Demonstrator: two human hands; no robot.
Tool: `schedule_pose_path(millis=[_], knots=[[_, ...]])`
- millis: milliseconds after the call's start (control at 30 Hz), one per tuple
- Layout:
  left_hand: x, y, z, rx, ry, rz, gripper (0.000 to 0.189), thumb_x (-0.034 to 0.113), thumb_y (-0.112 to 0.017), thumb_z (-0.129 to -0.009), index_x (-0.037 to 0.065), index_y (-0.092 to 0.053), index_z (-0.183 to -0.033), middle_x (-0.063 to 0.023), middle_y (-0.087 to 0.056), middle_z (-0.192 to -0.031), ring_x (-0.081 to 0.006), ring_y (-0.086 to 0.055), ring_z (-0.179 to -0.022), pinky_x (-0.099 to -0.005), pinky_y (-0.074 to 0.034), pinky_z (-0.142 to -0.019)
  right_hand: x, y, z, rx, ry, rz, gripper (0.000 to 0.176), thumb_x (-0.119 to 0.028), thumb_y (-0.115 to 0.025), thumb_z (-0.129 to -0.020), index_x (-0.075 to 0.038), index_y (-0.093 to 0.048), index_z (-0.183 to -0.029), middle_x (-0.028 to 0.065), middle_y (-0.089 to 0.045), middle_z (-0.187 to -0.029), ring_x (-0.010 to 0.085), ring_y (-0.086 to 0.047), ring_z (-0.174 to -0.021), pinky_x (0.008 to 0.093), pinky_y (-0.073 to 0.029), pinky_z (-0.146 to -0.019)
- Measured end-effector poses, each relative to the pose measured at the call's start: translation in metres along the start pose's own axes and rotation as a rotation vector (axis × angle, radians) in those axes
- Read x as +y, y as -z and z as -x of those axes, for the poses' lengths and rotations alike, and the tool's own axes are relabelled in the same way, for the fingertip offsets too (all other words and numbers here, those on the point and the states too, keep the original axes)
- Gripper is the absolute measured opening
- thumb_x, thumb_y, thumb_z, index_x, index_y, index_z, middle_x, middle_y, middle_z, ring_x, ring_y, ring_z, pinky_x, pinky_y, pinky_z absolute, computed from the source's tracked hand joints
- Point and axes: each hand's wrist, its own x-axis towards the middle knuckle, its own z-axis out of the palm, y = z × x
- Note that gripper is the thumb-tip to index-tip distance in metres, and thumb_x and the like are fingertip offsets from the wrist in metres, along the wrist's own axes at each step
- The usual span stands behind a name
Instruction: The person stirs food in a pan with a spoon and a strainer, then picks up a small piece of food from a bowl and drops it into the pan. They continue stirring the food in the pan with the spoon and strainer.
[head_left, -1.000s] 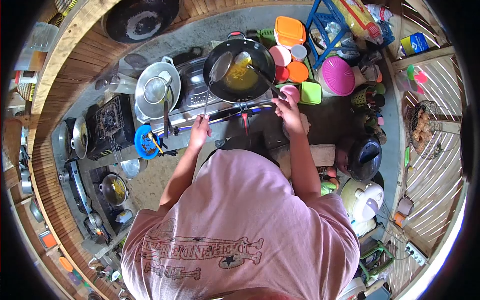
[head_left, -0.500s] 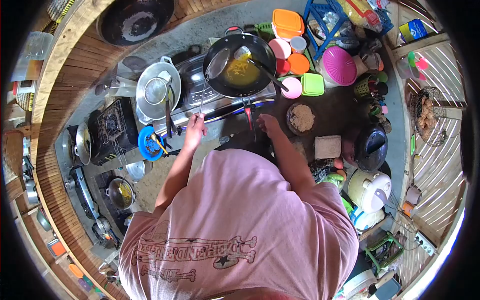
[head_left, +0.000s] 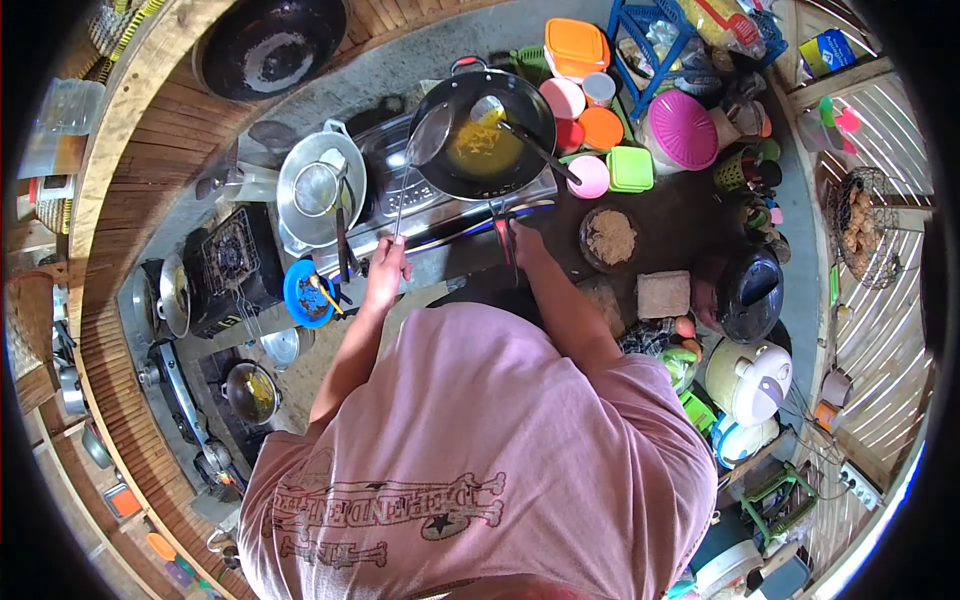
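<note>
Curving round the person, a grey concrete counter (head_left: 660, 225) runs under a wall of wooden planks, with slatted timber on the right side. A steel gas stove (head_left: 400, 195) sits on it, carrying a black wok (head_left: 520, 160) with yellow food and a ladle (head_left: 492, 108) resting inside. The left hand (head_left: 385, 262) is closed round the handle end of a wire skimmer (head_left: 430, 135), whose mesh head lies at the wok's left rim. The right hand (head_left: 520, 235) is at the stove's front edge, beside a red knob (head_left: 499, 226); whether its fingers pinch anything cannot be told. A lidded silver pot (head_left: 300, 220) stands left of the wok, a blue bowl (head_left: 300, 295) below it. Plastic tubs crowd the right, among them an orange-lidded box (head_left: 577, 45) and a pink dome cover (head_left: 682, 128). The pink shirt (head_left: 480, 430) carries upside-down lettering with bones and a star; a blue carton (head_left: 825, 55) bears a label too small to read.
</note>
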Motion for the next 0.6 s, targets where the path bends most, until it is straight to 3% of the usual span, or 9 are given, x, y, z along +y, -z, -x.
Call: schedule_pose_path(millis=[233,600], knots=[[0.0029,-0.0013,0.0004,-0.017,0.020,0.012,0.029,0.031,-0.048,-0.106,0.003,-0.055,-0.108,0.0008,-0.042,-0.065,-0.0119,-0.041,-0.052,-0.0303,-0.043,-0.059,0.0020,-0.0010,0.0019,-0.018,-0.034,-0.045,0.022,-0.025,-0.056,-0.103,-0.007,-0.065,-0.096,0.0078,-0.068,-0.084,0.0241,-0.067,-0.074,0.0420,-0.058,-0.069],[0.0005,-0.0045,-0.0056,-0.010,-0.002,0.009,0.029,0.031,-0.048,-0.107,0.002,-0.055,-0.108,0.0005,-0.042,-0.065,-0.0118,-0.041,-0.052,-0.0296,-0.042,-0.055,-0.0028,-0.0073,0.0087,0.069,0.009,-0.016,0.016,-0.020,-0.058,-0.101,-0.007,-0.066,-0.096,0.0078,-0.067,-0.082,0.0215,-0.066,-0.071,0.0383,-0.056,-0.065]])
